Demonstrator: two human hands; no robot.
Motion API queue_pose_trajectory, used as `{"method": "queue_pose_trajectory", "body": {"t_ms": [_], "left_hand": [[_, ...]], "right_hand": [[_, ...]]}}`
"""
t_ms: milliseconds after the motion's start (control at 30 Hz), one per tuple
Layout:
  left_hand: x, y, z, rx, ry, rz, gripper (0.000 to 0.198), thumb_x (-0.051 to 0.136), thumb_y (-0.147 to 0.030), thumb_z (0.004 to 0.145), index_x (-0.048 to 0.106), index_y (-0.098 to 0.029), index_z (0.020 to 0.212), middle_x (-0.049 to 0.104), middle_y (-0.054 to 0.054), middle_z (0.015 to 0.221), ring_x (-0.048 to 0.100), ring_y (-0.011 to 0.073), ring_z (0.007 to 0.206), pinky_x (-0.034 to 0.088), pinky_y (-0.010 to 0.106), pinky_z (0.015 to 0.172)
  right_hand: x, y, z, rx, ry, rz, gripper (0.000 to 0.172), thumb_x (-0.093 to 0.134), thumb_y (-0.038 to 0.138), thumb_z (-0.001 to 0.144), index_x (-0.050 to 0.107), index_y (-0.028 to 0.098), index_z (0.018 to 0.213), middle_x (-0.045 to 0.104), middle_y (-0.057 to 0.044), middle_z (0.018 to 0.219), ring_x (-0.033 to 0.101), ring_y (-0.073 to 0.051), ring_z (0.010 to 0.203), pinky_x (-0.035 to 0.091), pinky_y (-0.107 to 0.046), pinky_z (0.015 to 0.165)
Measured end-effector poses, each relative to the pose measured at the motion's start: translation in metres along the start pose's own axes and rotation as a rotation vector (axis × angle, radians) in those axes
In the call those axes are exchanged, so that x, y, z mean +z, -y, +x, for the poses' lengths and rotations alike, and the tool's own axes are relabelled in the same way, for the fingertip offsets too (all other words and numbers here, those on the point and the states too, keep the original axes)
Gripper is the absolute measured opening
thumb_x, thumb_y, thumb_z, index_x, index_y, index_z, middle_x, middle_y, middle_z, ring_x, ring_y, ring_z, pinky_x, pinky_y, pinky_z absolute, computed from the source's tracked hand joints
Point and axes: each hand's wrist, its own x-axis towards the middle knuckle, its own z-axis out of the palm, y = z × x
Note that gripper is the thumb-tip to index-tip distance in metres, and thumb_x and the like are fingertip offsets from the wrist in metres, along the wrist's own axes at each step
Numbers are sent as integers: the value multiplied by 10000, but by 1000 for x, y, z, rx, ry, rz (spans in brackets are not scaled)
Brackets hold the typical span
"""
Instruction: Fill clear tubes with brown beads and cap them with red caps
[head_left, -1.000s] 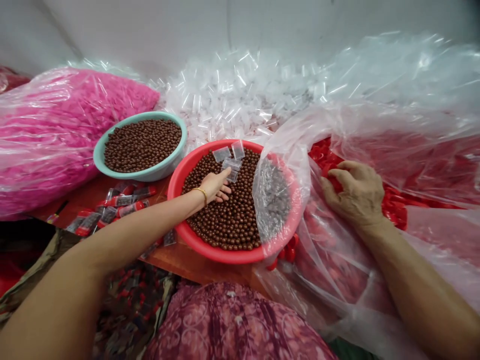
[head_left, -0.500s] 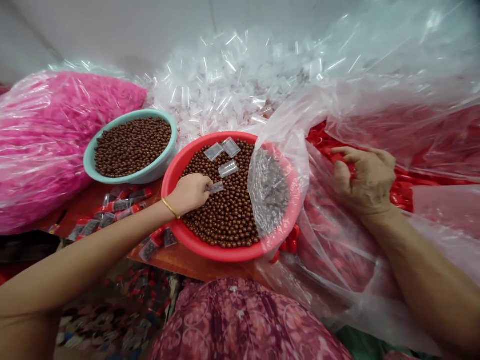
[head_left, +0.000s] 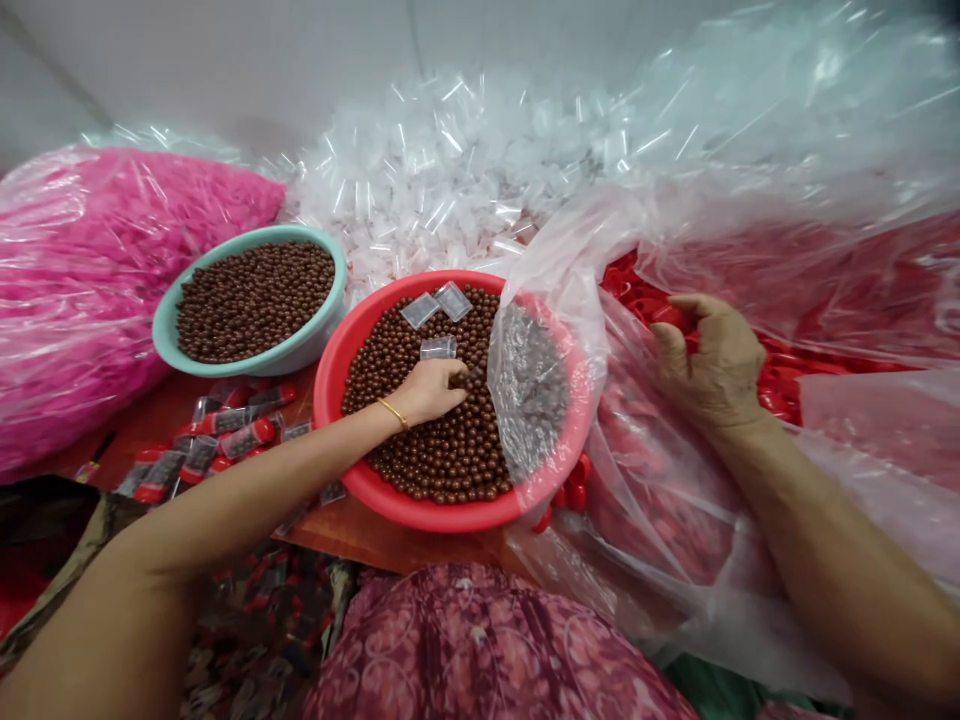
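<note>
My left hand, with a gold bangle at the wrist, is low over brown balls in a red basin. Its fingers are curled; what they hold is hidden. Several clear containers lie on the balls, one just above my knuckles, another farther back. At the right, my right hand has its thumb and index finger curled round a red cap, above more red caps in an open plastic bag.
Left of the basin stands a turquoise bowl of brown balls. Filled tubes with red caps lie below it. A pink-filled bag is at the far left, and clear pieces are heaped behind. Plastic sheet covers the basin's right side.
My left hand has moved right across the balls, and the clear container it held no longer shows. My right hand remains at the red caps. The view has shifted slightly.
</note>
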Motion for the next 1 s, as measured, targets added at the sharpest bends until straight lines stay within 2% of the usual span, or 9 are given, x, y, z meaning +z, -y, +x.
{"method": "queue_pose_trajectory", "body": {"t_ms": [67,167,300,400,500,633,733,900,1000], "left_hand": [[-3,2,-1,10,-26,-350,197,567,-172,744,613,-116,927,679,44,901,632,158,863,492,282,835],[-10,1,-9,34,-72,-747,250,616,-184,717,577,-105,951,660,46,962,619,139,894,470,288,885],[-17,-2,-31,55,-112,-865,296,637,-196,728,548,-114,998,641,52,1018,601,143,946,451,300,926],[-18,-1,-45,103,-82,-886,264,623,-183,745,557,-109,990,640,68,1020,602,160,964,457,310,922],[-18,-1,-51,144,-85,-885,250,636,-204,753,587,-118,983,643,61,1010,594,161,969,446,313,930],[-16,-1,-52,71,22,-1127,295,655,-353,770,579,-135,954,654,54,961,619,145,885,482,285,822],[-13,-1,-51,0,43,-1302,400,734,-401,696,563,-141,947,663,41,909,639,127,824,487,246,760],[-13,1,-53,-74,14,-1357,428,795,-358,614,557,-132,890,658,20,819,621,83,696,476,203,676],[-15,1,-55,-93,31,-1329,369,751,-333,651,546,-131,882,639,11,792,603,73,651,464,193,619]], "right_hand": [[-1,2,2,-18,-25,31,486,345,514,897,565,122,1082,651,-160,945,602,-231,865,463,-347,746],[-3,6,3,18,-66,67,432,408,529,869,596,158,984,673,-141,916,627,-229,867,484,-342,744],[-12,12,6,183,-90,202,369,482,500,823,582,180,977,675,-83,814,635,-185,671,487,-303,607],[-27,25,12,176,-35,144,363,487,475,813,610,189,1000,693,-85,832,640,-194,655,476,-309,590],[-46,52,24,100,117,184,342,440,443,838,638,205,984,703,-92,901,653,-216,753,490,-340,667],[-60,99,39,169,420,497,313,490,435,832,625,185,961,675,-65,867,617,-187,761,486,-324,681],[-54,129,45,273,613,720,298,497,435,824,625,180,909,613,-18,748,549,-133,638,446,-266,575],[-32,158,46,482,863,997,306,561,450,750,591,174,878,426,68,570,376,-63,427,323,-211,401],[-21,168,44,524,912,1086,345,635,426,697,566,176,925,451,87,582,355,-45,396,309,-200,379]]}}
